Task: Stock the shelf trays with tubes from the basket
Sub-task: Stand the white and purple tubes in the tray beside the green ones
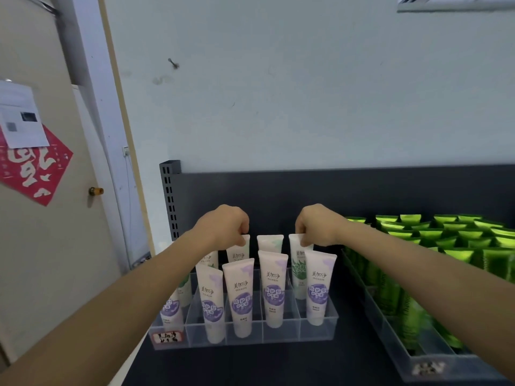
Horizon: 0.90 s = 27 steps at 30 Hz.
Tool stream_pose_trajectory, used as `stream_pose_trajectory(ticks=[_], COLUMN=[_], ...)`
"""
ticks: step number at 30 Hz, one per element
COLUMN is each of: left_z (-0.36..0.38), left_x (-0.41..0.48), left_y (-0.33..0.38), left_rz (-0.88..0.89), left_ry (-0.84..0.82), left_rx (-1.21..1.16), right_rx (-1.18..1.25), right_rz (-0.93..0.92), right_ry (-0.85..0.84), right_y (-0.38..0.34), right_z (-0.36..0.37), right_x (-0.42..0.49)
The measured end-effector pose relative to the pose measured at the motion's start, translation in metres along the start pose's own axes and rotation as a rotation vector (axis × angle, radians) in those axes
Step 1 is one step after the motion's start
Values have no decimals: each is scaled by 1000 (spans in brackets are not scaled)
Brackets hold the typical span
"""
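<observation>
Dark shelf [278, 366] carries a clear tray [250, 335], pale wall [278, 93] behind.

A shop: dark slotted shelving [170, 201], labelled clear trays [281, 337] full of tubes [242, 298].

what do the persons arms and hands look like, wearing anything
The left arm and right arm are bare all the way to the frame's edge, with no sleeves in view. The left hand and right hand wear no gloves. No watch, bracelet or ring shows on either, and no markings are visible.
</observation>
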<state>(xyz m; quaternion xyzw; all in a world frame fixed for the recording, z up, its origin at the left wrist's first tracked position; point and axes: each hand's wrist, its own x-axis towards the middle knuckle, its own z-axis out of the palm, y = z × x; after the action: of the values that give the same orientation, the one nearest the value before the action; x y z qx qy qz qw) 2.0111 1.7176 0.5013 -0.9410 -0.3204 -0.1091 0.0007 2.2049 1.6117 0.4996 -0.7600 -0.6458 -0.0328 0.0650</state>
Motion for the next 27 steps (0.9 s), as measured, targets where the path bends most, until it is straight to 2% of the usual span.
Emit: stream_pose_trajectory(ticks=[5, 8, 12, 16, 18, 22, 27], left_z=[-2, -11, -16, 4, 12, 14, 15], left_x=[-4, -10, -20, -18, -17, -16, -16], left_y=[4, 17, 46, 63, 66, 65, 65], left_rz=[-37, 64, 202, 187, 179, 164, 150], left_ry=[120, 162, 18, -129, -114, -73, -61], left_rx=[-24, -114, -130, 97, 142, 139, 140], right_rx=[-10, -18, 102, 12, -32, -39, 21], right_rz=[-15, -26, -58, -72, -76, -95, -96], right_ry=[23, 29, 73, -138, -193, -93, -66], right_y=[1, 2, -3, -6, -4, -1, -2], right_z=[3, -10, -32, -22, -10, 2, 10], right_x=[2, -1, -27, -53, -55, -55, -50])
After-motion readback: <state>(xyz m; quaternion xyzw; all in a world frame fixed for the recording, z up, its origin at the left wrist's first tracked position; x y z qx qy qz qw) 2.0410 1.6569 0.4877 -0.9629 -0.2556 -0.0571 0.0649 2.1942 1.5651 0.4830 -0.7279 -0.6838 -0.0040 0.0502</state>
